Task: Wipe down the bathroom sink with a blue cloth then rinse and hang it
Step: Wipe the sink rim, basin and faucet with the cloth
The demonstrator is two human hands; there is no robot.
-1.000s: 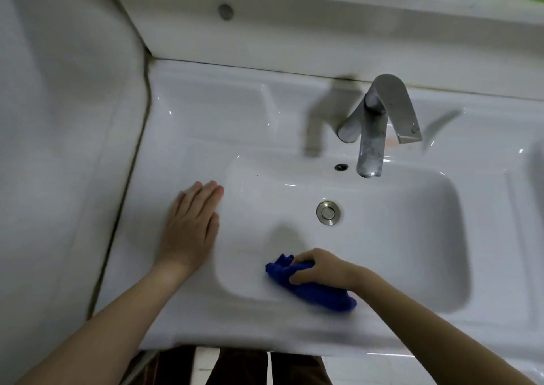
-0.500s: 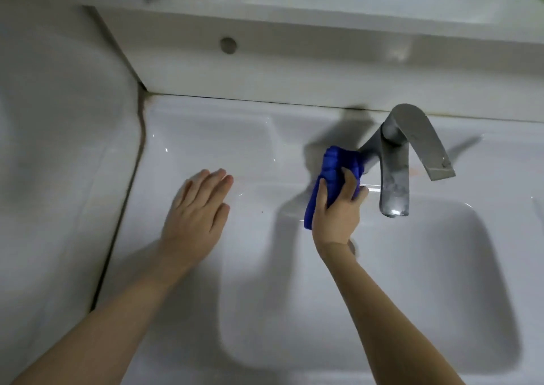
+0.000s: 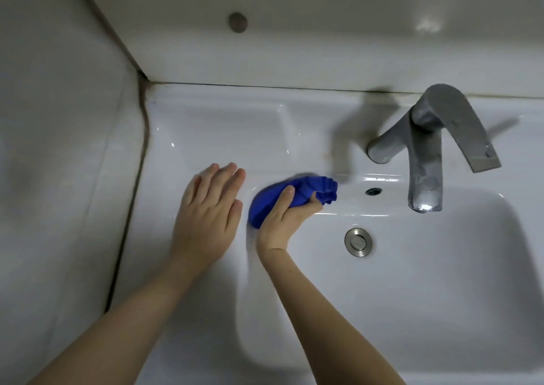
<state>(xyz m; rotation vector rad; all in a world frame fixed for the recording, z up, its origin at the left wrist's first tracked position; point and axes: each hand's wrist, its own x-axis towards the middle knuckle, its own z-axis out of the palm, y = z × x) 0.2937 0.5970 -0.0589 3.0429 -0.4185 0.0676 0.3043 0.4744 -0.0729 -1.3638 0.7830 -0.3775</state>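
The right hand (image 3: pixel 282 216) grips the bunched blue cloth (image 3: pixel 291 197) against the sink (image 3: pixel 441 266) rim to scrub, while the flat, open-fingered left hand (image 3: pixel 206 216) braces on the counter (image 3: pixel 212 131).

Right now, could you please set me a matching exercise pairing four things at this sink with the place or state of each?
Column one:
1. left hand
2. right hand
3. faucet
4. drain stopper

Column two:
A. round metal, set in the floor of the basin
B. grips the blue cloth
C. lies flat, fingers straight, on the sink rim
D. grey metal, stands behind the basin

Pairs: 1-C, 2-B, 3-D, 4-A.
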